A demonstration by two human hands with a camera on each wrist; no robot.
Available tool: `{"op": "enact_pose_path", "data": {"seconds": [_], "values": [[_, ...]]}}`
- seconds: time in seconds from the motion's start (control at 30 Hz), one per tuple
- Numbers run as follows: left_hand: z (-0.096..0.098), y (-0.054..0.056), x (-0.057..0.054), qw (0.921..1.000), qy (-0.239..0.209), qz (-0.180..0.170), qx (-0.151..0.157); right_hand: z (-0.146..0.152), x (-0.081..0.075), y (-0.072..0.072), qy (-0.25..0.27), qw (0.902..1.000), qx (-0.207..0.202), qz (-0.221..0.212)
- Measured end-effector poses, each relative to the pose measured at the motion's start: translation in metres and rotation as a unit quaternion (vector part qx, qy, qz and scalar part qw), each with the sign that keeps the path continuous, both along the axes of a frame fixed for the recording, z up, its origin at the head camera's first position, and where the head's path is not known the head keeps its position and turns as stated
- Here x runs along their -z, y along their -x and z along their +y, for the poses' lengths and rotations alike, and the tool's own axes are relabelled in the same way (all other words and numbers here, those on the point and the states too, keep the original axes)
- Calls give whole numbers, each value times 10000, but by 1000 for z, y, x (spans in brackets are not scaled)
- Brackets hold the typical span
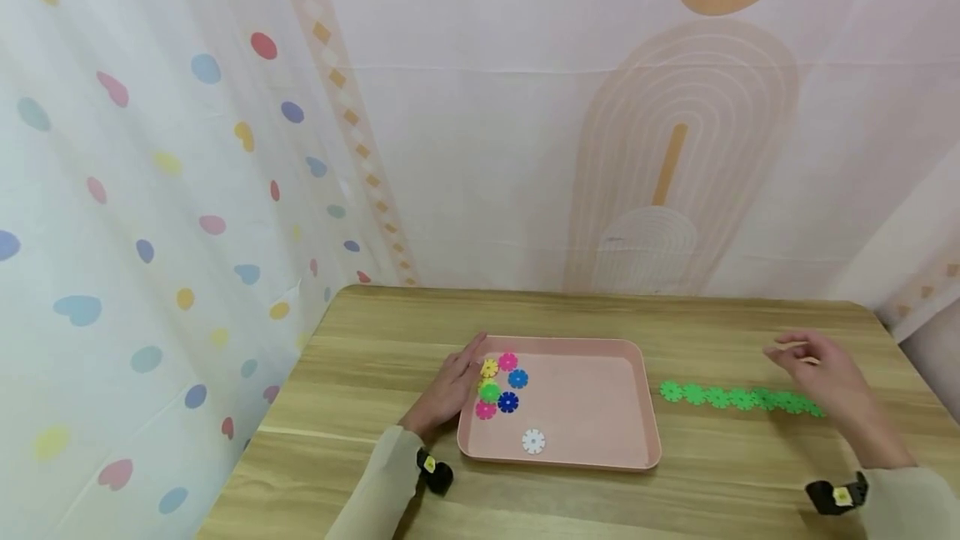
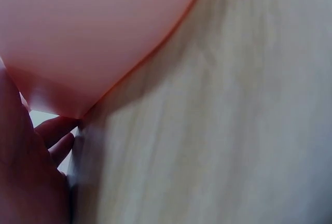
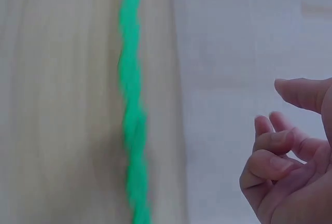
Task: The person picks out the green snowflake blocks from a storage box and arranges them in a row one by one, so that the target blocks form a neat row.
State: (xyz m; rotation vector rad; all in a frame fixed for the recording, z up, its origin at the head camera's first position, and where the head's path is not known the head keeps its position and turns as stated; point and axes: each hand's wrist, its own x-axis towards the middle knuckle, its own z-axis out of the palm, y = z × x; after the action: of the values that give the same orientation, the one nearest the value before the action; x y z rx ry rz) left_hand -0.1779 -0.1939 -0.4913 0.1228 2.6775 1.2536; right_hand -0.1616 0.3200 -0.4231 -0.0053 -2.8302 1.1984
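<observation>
My left hand (image 1: 447,390) rests against the left side of a pink tray (image 1: 592,398), its fingers extended along the rim. In the left wrist view, the fingers (image 2: 58,133) lie by the tray's corner. Out on the right, my right hand (image 1: 821,373) hovers above a row of green snowflake discs (image 1: 693,394) lying end to end on the table. Its thumb is apart from the loosely bent fingers (image 3: 270,167), and nothing is held between them. Part of the row's right end is hidden behind this hand.
Inside the tray, several coloured snowflake discs cluster at the left, among them a dark blue disc (image 1: 508,402) and a blue disc (image 1: 517,378). A white disc (image 1: 533,441) lies near the tray's front wall. Behind the wooden table (image 1: 405,323) hangs a patterned curtain (image 1: 480,148).
</observation>
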Motion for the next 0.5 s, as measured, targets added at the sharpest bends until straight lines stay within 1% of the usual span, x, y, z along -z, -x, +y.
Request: {"op": "enact_pose_path", "data": {"seconds": [0.13,0.23,0.4,0.5], "values": [[0,0,0,10000,44,25,29,-38,-10,2,236,9985,-476,-94],[0,0,-1,10000,-34,8,52,-63,-16,5,492,9958,-747,-192],[0,-1,-3,9996,-261,-98,42,-100,-22,15,989,9875,-1145,-432],[0,-2,-4,9993,-334,-134,29,-122,-23,21,1118,9812,-1487,-516]]}}
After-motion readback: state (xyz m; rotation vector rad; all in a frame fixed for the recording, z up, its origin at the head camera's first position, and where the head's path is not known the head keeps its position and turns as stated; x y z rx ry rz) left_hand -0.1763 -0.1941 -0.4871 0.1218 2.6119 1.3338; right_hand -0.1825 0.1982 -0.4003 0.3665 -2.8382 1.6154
